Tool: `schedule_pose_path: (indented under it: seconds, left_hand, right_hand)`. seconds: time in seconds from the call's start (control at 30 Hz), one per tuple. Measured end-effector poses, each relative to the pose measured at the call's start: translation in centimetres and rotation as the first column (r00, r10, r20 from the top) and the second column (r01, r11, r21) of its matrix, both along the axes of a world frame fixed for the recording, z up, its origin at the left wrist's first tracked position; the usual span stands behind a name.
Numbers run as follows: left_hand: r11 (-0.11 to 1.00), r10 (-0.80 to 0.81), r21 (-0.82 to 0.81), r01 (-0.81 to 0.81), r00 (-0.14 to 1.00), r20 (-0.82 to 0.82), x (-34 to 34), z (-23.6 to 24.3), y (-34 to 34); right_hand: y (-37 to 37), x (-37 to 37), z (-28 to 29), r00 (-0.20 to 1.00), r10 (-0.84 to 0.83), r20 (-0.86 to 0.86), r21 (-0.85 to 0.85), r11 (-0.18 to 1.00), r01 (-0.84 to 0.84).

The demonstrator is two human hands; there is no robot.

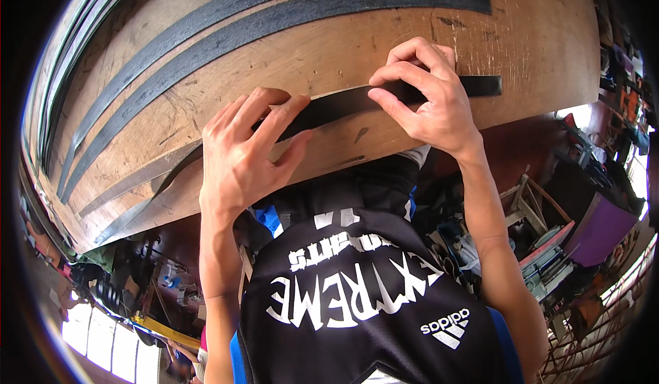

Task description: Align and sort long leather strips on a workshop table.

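Observation:
A long black strip (340, 107), flat and leather-like, lies along the near side of the wooden table. My left hand (240, 144) is on its left part, with the fingers curled over the far edge and the thumb by the near edge. Farther right, my right hand (429, 96) bends over the same strip, its thumb and fingertips closed in at the far edge. A thin pale line runs along that edge between the hands. The strip's right end sticks out past my right hand. To the left it twists and trails toward the table's corner.
Two more black strips (302, 15) curve across the far part of the scratched wooden table (535, 41). Long thin strips (75, 48) are bunched along its left rim. A wooden frame (535, 202) and a purple panel (604, 229) stand at the right, among clutter below table level.

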State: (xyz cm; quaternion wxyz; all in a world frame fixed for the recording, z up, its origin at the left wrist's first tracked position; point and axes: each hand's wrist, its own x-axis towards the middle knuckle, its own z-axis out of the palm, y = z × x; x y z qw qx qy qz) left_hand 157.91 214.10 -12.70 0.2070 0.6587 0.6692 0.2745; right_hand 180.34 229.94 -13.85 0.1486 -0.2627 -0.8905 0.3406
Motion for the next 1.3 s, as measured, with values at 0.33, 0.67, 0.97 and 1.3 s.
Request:
schedule_pose_path:
  seconds: [0.33, 0.67, 0.97, 1.3]
  left_hand:
    - [1.0, -0.01, -0.003, 0.01, 1.0, -0.026, -0.1, -0.1, 0.1]
    - [1.0, -0.001, -0.022, 0.0, 1.0, -0.013, -0.2, 0.1, -0.2]
    - [1.0, -0.011, -0.021, 0.011, 1.0, 0.002, -0.5, 0.0, -0.1]
    - [1.0, -0.01, 0.001, 0.01, 1.0, -0.022, -0.3, 0.0, 0.4]
  right_hand:
    - [-0.3, -1.3, 1.0, 0.988, -0.089, 0.122, -0.063, 0.993, 0.097]
    - [0.3, -0.7, -0.3, 0.997, 0.003, 0.074, -0.02, 1.0, -0.001]
    - [0.5, -0.6, 0.5, 0.989, 0.136, 0.061, 0.03, 0.99, -0.138]
    - [0.3, -1.3, 0.3, 0.993, 0.115, 0.035, 0.027, 0.993, -0.116]
